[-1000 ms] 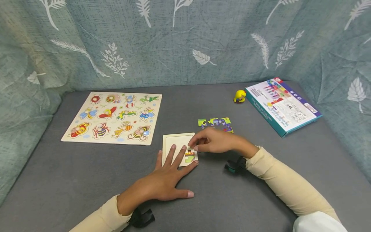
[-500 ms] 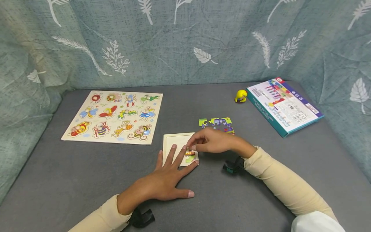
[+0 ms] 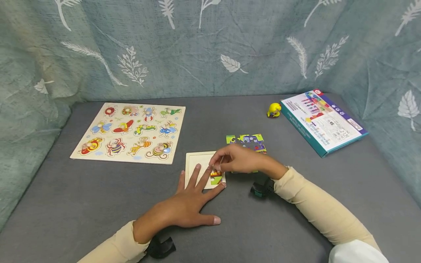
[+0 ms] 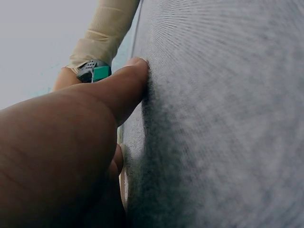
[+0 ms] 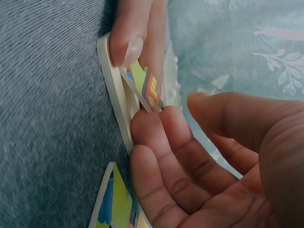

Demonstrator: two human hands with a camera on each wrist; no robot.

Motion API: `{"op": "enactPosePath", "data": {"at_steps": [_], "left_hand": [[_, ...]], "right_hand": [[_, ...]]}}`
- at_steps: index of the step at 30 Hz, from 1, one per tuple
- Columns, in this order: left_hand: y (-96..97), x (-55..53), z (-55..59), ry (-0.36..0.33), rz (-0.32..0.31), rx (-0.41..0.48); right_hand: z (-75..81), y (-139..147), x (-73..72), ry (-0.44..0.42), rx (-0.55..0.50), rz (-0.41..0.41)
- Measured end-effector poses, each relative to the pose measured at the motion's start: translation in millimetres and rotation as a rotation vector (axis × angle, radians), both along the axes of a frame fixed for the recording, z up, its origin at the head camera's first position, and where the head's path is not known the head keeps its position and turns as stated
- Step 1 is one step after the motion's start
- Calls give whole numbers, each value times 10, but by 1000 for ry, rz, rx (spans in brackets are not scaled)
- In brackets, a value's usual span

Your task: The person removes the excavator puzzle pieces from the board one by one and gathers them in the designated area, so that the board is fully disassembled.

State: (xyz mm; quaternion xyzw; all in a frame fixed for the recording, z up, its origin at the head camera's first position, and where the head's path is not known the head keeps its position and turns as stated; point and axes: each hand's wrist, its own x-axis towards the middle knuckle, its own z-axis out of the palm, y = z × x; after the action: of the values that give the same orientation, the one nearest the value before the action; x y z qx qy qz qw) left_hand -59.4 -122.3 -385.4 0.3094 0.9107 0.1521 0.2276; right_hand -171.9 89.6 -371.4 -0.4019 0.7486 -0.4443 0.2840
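A small wooden puzzle tray (image 3: pixel 198 157) lies in front of me, partly covered by both hands. My left hand (image 3: pixel 185 208) is spread flat, its fingertips resting on the tray and its thumb on the table. At the tray's right side my right hand (image 3: pixel 241 159) has curled fingers at a puzzle piece (image 3: pixel 216 180), holding it by the edge. In the right wrist view this piece (image 5: pixel 151 92), green with a red and yellow band, stands tilted inside the tray; the thumb's contact is not clear. More jigsaw pieces (image 3: pixel 250 138) lie beyond the right hand, partly hidden by it.
A large wooden insect puzzle board (image 3: pixel 131 133) lies at the back left. Toward the back right stand a yellow toy figure (image 3: pixel 274 110) and a flat teal-edged box (image 3: pixel 323 120). A patterned curtain (image 3: pixel 184 47) hangs behind the grey table (image 3: pixel 98 204).
My right hand has shifted slightly left over the tray, uncovering more of the jigsaw pieces beside it. The left hand keeps its place. The view has shifted a little.
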Motion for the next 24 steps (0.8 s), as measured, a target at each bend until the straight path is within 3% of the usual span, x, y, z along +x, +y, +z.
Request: {"op": "enactPosePath", "data": {"at_steps": [11,19,24], "left_hand": [[10,6,-24,-6,9,-12],[5,12,-8,-3,6,-8],[10,11,7,0,6,-8]], "right_hand": [[3,-18,27,-28,38,33],[31,-26,55,72,82,81],[30,28,41,124,70,52]]}}
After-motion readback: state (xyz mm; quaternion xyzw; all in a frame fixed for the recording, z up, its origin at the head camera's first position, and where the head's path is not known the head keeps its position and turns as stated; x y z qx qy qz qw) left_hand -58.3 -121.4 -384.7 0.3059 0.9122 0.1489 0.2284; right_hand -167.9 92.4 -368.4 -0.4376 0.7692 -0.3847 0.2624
